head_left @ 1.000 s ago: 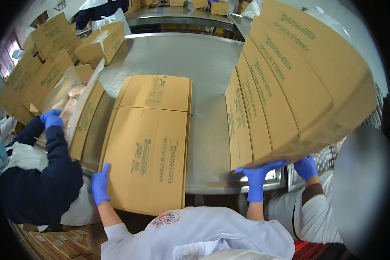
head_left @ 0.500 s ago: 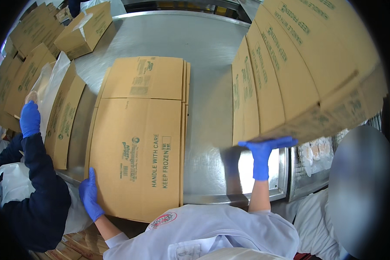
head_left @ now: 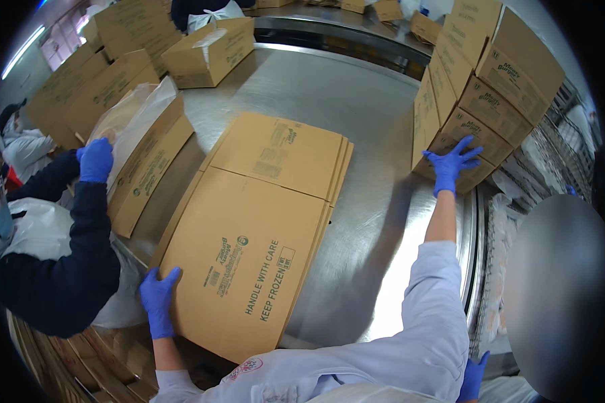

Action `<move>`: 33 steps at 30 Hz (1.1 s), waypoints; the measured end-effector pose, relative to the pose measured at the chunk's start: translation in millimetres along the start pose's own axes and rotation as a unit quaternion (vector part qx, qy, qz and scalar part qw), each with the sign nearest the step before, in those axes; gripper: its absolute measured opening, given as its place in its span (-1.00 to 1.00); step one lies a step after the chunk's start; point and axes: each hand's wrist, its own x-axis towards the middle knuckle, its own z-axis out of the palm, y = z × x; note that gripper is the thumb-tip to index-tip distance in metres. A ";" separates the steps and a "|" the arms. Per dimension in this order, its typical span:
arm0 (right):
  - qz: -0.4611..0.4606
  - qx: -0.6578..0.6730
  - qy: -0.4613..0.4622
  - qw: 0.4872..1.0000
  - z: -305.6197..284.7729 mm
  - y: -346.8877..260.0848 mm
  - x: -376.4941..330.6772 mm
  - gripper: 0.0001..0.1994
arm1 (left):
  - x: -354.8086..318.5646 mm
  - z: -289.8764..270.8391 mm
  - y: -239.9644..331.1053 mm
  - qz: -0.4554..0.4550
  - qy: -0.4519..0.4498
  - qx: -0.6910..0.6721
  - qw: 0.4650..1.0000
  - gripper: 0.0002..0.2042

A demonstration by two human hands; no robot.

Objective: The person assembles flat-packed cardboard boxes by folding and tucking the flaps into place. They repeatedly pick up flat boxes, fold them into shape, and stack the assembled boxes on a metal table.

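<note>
Cardboard flat box (head_left: pixel 249 248) at the counter's (head_left: pixel 376 221) near edge gripped by left hand (head_left: pixel 158 302), fingers curled on its side; right hand (head_left: pixel 450 164) presses spread-open fingers on the stack of folded boxes (head_left: pixel 477 94), steadying comes next

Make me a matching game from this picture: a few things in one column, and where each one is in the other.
Things:
1. left hand
2. right hand
3. co-worker's gloved hand
4. open box with a plastic liner

Places:
A. on the standing stack of folded cartons
B. far end of the steel table
C. on the near left edge of the flat carton
D. by the clear plastic bag

Pairs: 1-C, 2-A, 3-D, 4-B
</note>
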 end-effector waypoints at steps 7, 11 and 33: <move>-0.111 0.006 -0.332 0.937 21.3 6.2 59.6 -0.09 | 4.8 3.3 12.7 0.014 -0.025 0.109 0.994 -0.33; -0.091 0.372 -0.387 0.839 15.7 -60.1 -97.8 -0.29 | 14.3 4.6 -8.9 0.006 -0.029 0.206 0.978 -0.28; -0.345 0.473 0.010 0.811 -274.1 -91.4 -282.0 -0.46 | -152.2 -55.5 253.4 0.602 -0.312 -0.489 0.548 -0.69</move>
